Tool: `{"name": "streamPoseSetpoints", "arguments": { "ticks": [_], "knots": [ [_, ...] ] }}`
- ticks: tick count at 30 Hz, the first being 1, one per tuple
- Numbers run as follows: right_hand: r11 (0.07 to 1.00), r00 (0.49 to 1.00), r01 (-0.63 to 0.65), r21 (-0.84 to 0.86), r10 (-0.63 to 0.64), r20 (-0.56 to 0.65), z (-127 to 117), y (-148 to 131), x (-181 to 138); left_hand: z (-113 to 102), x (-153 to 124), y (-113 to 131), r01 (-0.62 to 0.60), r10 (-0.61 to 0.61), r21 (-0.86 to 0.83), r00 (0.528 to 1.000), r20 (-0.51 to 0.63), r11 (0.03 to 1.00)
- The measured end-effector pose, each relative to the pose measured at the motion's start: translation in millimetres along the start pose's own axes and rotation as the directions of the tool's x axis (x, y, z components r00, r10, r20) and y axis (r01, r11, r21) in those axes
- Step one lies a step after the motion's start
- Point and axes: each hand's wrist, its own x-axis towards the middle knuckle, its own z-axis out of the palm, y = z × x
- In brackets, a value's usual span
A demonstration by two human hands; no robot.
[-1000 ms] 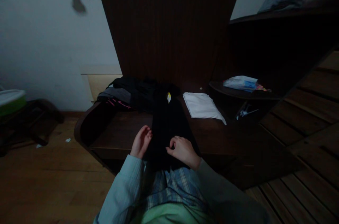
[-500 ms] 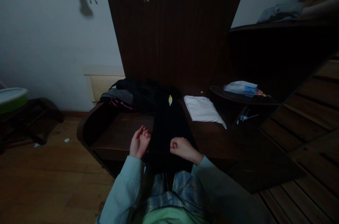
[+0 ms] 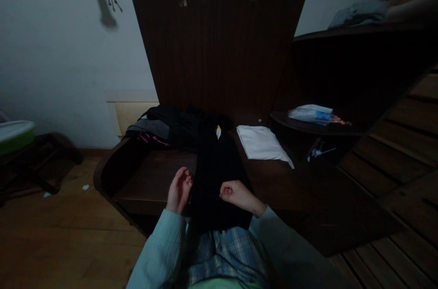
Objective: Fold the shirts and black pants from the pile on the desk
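Note:
A long black garment [image 3: 217, 170] lies stretched down the middle of a dark wooden surface [image 3: 150, 175], with a small yellow tag [image 3: 218, 131] near its far end. My left hand [image 3: 178, 189] is at the garment's left edge, fingers curled against the cloth. My right hand [image 3: 236, 193] rests on the garment's near right part, fingers closed in a pinch on the fabric. The near end of the garment hangs toward my lap.
A heap of dark clothes [image 3: 164, 126] lies at the back left of the surface. A folded white cloth [image 3: 260, 143] lies at the back right. A shelf [image 3: 308, 124] carries a white and blue packet [image 3: 310, 113]. Wooden floor lies to the left.
Both hands stay at the garment's near end; the right hand has closed from loosely bent fingers into a pinch. The view has shifted slightly.

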Motion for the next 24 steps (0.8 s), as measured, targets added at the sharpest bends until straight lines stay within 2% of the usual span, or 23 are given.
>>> {"name": "streamPoseSetpoints", "arguments": {
  "ticks": [2,3,6,9,11,14,18,24],
  "knots": [
    [0.999,1.000,0.002,0.045,-0.001,-0.026,1,1,0,1,-3,-5,-0.107,0.093,0.235,0.993,0.070,0.966],
    [0.997,0.999,0.010,0.074,-0.007,-0.043,1,2,-1,2,-6,-7,-0.154,0.112,0.364,0.985,0.133,0.919],
    [0.989,0.995,0.051,0.140,-0.040,-0.087,1,3,-9,5,-13,-12,-0.299,0.055,0.690,0.935,0.352,0.659],
    [0.983,0.982,0.156,0.095,-0.144,-0.119,1,4,-21,6,-17,-15,-0.442,-0.037,0.800,0.867,0.497,0.405],
    [0.970,0.964,0.237,0.056,-0.228,-0.134,0,5,-27,7,-17,-17,-0.497,-0.046,0.804,0.842,0.538,0.327],
    [0.955,0.954,0.280,0.096,-0.266,-0.138,-1,6,-30,6,-16,-19,-0.543,-0.023,0.790,0.820,0.572,0.284],
    [0.937,0.973,0.226,0.265,-0.204,-0.109,-3,9,-28,6,-15,-23,-0.582,-0.053,0.761,0.784,0.619,0.288],
    [0.880,0.977,0.170,0.444,-0.094,-0.189,-5,13,-25,6,-16,-24,-0.554,-0.075,0.760,0.789,0.609,0.341]
  ]
}}
